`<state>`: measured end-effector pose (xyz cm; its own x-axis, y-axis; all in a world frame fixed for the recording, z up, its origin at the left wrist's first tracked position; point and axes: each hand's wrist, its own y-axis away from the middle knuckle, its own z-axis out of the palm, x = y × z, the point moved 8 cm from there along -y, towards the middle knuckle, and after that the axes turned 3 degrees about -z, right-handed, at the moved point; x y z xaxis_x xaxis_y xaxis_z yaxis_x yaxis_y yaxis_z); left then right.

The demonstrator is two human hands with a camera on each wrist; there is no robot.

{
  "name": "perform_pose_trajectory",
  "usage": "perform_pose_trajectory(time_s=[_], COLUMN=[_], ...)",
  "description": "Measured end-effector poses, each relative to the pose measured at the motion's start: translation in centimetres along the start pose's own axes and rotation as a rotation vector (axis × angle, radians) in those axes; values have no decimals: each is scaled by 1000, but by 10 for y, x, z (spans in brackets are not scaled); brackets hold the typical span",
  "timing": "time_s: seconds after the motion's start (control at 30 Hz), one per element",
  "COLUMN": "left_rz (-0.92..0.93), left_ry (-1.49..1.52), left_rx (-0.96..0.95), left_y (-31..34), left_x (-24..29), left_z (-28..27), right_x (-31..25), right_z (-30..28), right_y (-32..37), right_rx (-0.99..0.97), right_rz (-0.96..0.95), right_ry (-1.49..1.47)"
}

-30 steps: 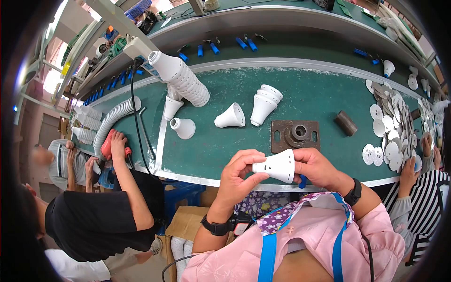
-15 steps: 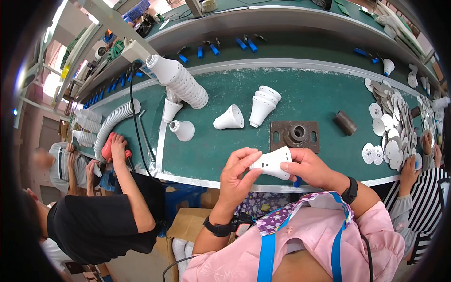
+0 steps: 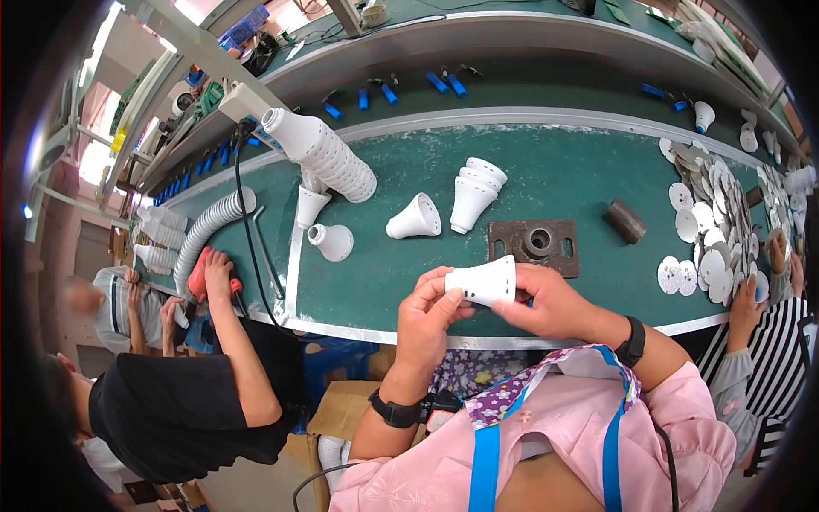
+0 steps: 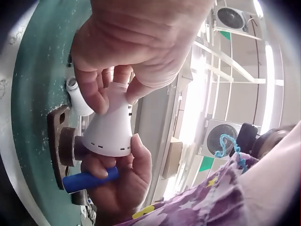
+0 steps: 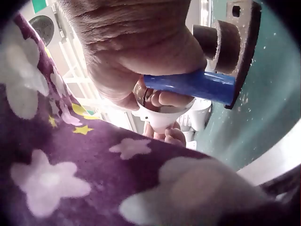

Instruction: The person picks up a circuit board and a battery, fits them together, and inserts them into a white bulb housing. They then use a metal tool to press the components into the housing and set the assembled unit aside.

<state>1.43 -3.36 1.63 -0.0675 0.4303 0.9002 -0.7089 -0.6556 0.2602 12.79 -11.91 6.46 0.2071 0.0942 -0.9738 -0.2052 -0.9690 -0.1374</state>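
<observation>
Now raising the white housing over the desk edge

Compared with a second ago, the white housing (image 3: pixel 482 282) is sitting higher, above the near edge of the desk (image 3: pixel 580 171) at lower centre of the head view, with its wide end pointing right. The left hand (image 3: pixel 431 311) is pinching the narrow neck between thumb and fingertips. The right hand (image 3: pixel 550 303) is curling round the wide rim and also trapping a blue handle (image 4: pixel 89 180) under its fingers; that handle is now hiding from the head view. This suggests the piece is still being turned in the hands, not set down.

Lying on the desk are three loose housings (image 3: pixel 415 218), one short nested stack (image 3: pixel 478 192), one long stack (image 3: pixel 328 158), one metal plate (image 3: pixel 533 243), one dark cylinder (image 3: pixel 625 220), and a heap of discs (image 3: pixel 708 222) too many to count.
</observation>
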Motion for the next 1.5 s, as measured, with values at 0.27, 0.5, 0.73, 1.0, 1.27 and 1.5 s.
perform_pose_trajectory(time_s=[0.27, 0.5, 0.73, 1.0, 1.27, 1.5], left_rz=[-133, -120, -133, -165, -207, 63], left_ry=[316, 378, 431, 560, 625, -271], left_rx=[9, -32, -100, -204, -243, -391], left_y=[-5, -5, -6, -14, -27, -51], left_x=[-10, -5, -5, -19, -19, 3], left_z=[-4, 4, 19, 35, 74, 109], right_x=[-37, -52, -75, -45, -64, -84], right_z=[-13, -23, -14, -48, -70, -75], right_y=[12, 3, 10, -2, -8, -22], right_rx=[108, 220, 204, 304, 71, -82], right_rz=[-503, -351, -592, -313, -355, -482], right_ry=[1076, 1351, 1090, 490, 767, 1005])
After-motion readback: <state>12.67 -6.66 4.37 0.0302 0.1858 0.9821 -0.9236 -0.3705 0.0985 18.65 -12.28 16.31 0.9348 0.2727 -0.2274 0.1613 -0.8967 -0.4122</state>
